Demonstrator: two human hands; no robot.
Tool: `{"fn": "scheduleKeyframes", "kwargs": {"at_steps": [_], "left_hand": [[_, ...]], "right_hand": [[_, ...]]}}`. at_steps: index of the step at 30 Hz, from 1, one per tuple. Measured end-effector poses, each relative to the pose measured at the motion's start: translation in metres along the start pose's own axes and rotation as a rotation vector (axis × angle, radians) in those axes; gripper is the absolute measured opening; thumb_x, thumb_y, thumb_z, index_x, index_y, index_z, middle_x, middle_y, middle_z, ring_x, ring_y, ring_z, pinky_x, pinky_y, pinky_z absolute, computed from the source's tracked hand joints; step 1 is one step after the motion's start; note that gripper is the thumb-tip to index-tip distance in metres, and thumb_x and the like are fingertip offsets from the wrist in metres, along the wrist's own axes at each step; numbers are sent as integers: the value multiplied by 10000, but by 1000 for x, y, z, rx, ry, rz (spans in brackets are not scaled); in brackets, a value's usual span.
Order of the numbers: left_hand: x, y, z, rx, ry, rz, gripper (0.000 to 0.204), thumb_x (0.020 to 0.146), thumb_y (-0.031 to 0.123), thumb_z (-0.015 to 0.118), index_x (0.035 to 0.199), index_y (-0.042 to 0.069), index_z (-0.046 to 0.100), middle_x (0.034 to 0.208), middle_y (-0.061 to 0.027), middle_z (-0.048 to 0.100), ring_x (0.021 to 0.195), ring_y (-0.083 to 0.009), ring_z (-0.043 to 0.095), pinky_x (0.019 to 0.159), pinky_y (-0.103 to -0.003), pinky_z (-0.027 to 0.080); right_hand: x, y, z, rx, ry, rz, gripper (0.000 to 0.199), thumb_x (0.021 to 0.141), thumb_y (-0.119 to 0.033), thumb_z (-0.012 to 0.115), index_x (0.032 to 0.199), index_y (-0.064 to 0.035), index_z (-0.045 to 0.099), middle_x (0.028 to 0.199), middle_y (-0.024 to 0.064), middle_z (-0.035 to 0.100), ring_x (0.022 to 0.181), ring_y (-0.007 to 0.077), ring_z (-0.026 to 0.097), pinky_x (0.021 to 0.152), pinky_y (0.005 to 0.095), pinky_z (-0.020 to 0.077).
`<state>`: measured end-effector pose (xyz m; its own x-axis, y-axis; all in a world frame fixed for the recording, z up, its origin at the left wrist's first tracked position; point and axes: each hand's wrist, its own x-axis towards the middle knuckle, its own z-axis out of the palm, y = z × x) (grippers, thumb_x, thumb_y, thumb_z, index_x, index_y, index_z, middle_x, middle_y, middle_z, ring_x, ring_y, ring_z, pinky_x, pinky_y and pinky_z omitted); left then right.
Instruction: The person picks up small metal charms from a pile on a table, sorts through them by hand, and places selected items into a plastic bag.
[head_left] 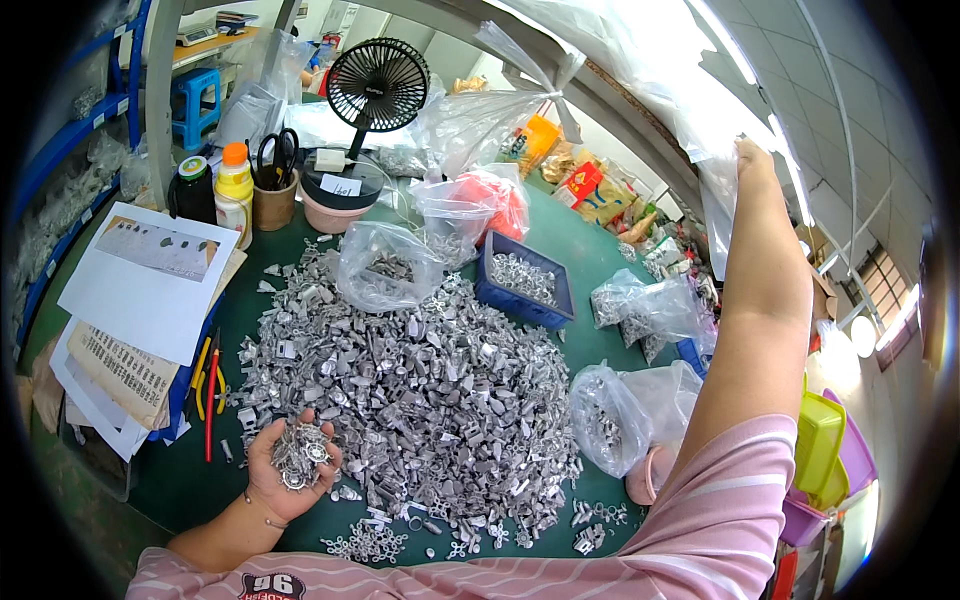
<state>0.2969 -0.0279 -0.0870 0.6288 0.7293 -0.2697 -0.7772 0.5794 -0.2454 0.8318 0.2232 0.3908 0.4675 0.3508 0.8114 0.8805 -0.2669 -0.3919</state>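
Observation:
My left hand [268, 486] is cupped round a handful of small silver-grey metal parts [300, 455], some of them ring- or wheel-shaped. It hangs at the near left edge of a large heap of mixed metal pieces [420, 390] on the green tabletop. My right arm stretches up to the far right. There my right hand [754, 158] has its fingers closed at the edge of clear plastic sheeting [714, 165] draped from the overhead frame. Near the front edge lie small groups of sorted parts, among them a cluster of flower-shaped pieces [365, 542].
Behind the heap stand a blue bin [562, 310] of rings, an open plastic bag [388, 290], and a black fan [378, 88]. Papers [140, 280], pliers [216, 390] and bottles [235, 190] are at left. More bags of parts [606, 425] and a pink cup [645, 478] sit at right.

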Motion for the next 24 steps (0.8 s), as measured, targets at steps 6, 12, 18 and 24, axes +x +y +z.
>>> {"fn": "scheduleKeyframes", "kwargs": {"at_steps": [6, 12, 18, 24], "left_hand": [[3, -4, 0, 1, 19, -23, 304, 799, 325, 607, 1063, 176, 619, 1108, -101, 555, 939, -276, 521, 687, -365, 490], [-1, -4, 1, 6, 26, -10, 303, 799, 326, 607, 1061, 175, 621, 1102, -104, 558, 941, -279, 521, 687, -368, 490], [1, -10, 2, 16, 32, -48, 298, 803, 319, 599, 1061, 170, 620, 1094, -110, 561, 945, -282, 519, 689, -374, 493], [0, -9, 2, -4, 28, -79, 296, 812, 319, 582, 1062, 164, 616, 1093, -115, 561, 948, -284, 517, 690, -385, 494]], "right_hand": [[-2, 21, 3, 1046, 172, 238, 297, 816, -131, 587, 1041, 64, 591, 1040, 176, 600, 990, 237, 575, 824, 320, 450], [14, 12, -6, 407, -213, 312, 348, 761, -288, 702, 918, 13, 627, 951, 133, 613, 833, 222, 590, 700, 345, 466], [61, 22, -1, 1073, -168, 299, 172, 803, -168, 653, 879, -20, 607, 910, 117, 624, 771, 219, 623, 611, 312, 514], [73, 6, -9, 1462, 148, 580, 212, 819, -71, 588, 1014, 11, 604, 1023, 121, 625, 892, 246, 625, 722, 321, 530]]}}
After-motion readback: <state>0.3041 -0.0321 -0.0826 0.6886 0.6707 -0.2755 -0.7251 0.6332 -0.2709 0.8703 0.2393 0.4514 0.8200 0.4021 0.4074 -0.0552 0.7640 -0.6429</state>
